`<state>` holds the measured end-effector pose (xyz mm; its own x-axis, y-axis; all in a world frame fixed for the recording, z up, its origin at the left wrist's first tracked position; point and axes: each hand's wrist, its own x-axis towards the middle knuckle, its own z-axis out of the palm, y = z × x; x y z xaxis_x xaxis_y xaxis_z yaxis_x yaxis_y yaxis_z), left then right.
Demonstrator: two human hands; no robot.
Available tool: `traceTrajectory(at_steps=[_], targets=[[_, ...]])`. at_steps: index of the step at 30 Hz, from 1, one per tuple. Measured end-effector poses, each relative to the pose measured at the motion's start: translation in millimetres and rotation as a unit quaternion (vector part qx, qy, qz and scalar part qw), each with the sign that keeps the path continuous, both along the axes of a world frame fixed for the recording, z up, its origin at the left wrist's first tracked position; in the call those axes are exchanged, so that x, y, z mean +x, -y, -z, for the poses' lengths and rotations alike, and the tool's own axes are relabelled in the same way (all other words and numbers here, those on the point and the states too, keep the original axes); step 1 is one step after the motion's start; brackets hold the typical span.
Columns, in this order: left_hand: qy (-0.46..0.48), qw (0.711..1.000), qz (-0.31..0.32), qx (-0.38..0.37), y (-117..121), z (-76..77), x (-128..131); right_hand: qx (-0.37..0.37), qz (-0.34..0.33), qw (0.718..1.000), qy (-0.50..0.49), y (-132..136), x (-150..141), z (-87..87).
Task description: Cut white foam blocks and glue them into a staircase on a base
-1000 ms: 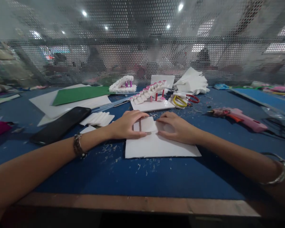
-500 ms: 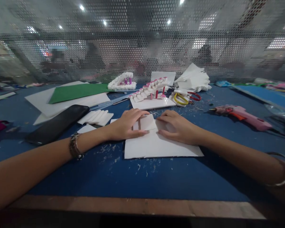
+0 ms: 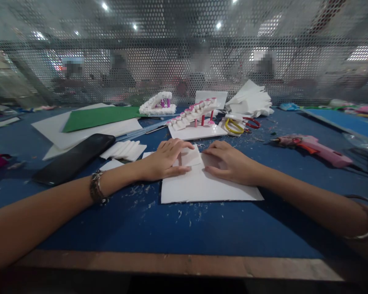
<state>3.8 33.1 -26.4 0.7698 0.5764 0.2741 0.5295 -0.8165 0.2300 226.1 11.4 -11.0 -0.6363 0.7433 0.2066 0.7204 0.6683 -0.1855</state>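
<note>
In the head view the left hand (image 3: 164,160) lies palm down with fingers loosely spread, its fingertips pressing a small white foam square (image 3: 190,157) that sits on the far edge of a larger flat white foam sheet (image 3: 207,188), while the right hand (image 3: 230,163) rests flat and relaxed on the sheet just right of that square, gripping nothing. The sheet lies flat on the blue table (image 3: 159,224) among pale shavings, with a black phone (image 3: 75,158) well to its left, a white staircase model with pink posts (image 3: 194,120) just beyond it, and a pink glue gun (image 3: 311,149) far to its right.
</note>
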Motion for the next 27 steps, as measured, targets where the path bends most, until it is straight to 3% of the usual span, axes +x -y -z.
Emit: traceTrajectory(at_steps=[16,27], targets=[[-0.021,1.0,-0.013,-0.019,0.3,-3.8,0.3,0.003,-0.011,1.0,0.002,-2.4,2.2,0.7],[-0.054,0.993,-0.053,-0.088,5.7,-26.1,-8.6,-0.006,-0.007,1.0,0.012,-0.4,1.6,-0.9]])
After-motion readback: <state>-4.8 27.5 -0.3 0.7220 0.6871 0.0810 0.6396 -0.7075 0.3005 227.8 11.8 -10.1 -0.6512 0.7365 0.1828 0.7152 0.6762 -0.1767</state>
